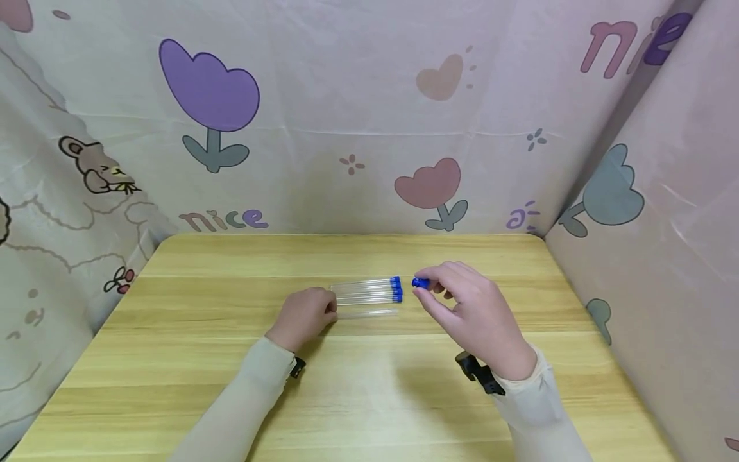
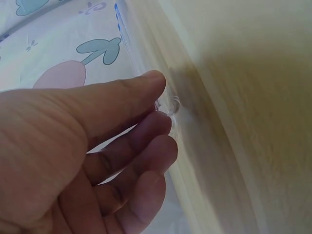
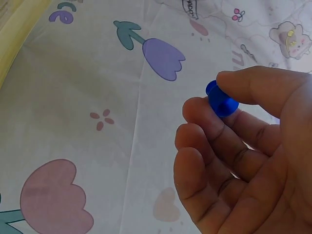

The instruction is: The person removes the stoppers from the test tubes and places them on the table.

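Note:
Between the thumb and fingertips of my right hand (image 1: pixel 476 311) is a small blue stopper (image 3: pixel 223 101), pinched just right of the tubes. It has a rimmed end and a hollow body. Several clear tubes (image 1: pixel 364 292) lie side by side on the table, their blue stoppers (image 1: pixel 396 290) pointing right. In front of them is a clear tube (image 1: pixel 372 313) with no stopper showing on its right end. My left hand (image 1: pixel 303 314) is at the tubes' left ends, thumb and forefinger pinching a clear tube end (image 2: pixel 175 105), partly hidden by the fingertips.
The wooden table (image 1: pixel 346 398) has light and dark grain bands. A printed cloth (image 1: pixel 323 77) hangs behind it and along both sides, close to the table's edges. A black strap (image 1: pixel 479 372) circles the right wrist.

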`<state>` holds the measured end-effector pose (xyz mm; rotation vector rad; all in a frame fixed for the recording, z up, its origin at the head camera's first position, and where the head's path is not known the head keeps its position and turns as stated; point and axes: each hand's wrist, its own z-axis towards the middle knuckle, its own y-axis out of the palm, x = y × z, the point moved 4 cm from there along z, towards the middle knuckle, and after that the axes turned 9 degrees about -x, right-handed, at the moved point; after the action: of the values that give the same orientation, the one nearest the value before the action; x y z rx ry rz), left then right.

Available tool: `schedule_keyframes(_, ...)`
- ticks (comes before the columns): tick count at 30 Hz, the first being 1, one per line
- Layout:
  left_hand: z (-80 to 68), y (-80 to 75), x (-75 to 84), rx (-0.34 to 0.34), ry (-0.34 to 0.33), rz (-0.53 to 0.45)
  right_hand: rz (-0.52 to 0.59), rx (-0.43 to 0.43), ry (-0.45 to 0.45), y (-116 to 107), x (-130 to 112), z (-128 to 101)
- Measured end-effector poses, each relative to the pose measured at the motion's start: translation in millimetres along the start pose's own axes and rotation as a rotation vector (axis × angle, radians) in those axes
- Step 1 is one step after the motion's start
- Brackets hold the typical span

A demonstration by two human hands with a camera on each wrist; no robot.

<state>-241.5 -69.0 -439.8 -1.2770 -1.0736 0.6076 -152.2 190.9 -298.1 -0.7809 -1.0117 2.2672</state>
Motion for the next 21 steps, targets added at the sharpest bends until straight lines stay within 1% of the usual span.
schedule_keyframes(6, 2.9, 1.2, -4.5, 0.015, 0.008, 0.002, -0.005, -0.028, 0.014, 3.9, 2.6, 1.9)
schedule_keyframes(9, 2.4, -4.1, -3.3, 0.024, 0.016, -0.007, -0.009, -0.042, 0.022, 5.2, 4.5, 2.2)
schedule_keyframes(11, 1.2, -12.8, -1.7, 0.030, 0.024, -0.021, -0.012, -0.047, 0.025, 5.7, 5.8, 2.2)
schedule_keyframes(14, -2.9, -33.7, 0.3, 0.030, 0.024, -0.053, -0.012, -0.044, 0.024, 6.2, 7.6, 2.5)
schedule_keyframes(18, -14.1, -62.8, -0.9, 0.038, 0.022, -0.096, -0.003, -0.041, 0.016, 7.7, 9.2, 2.8)
schedule_keyframes(21, -23.3, -75.9, -4.4, 0.039, 0.022, -0.116, 0.004, -0.047, 0.007, 10.0, 10.2, 2.3)
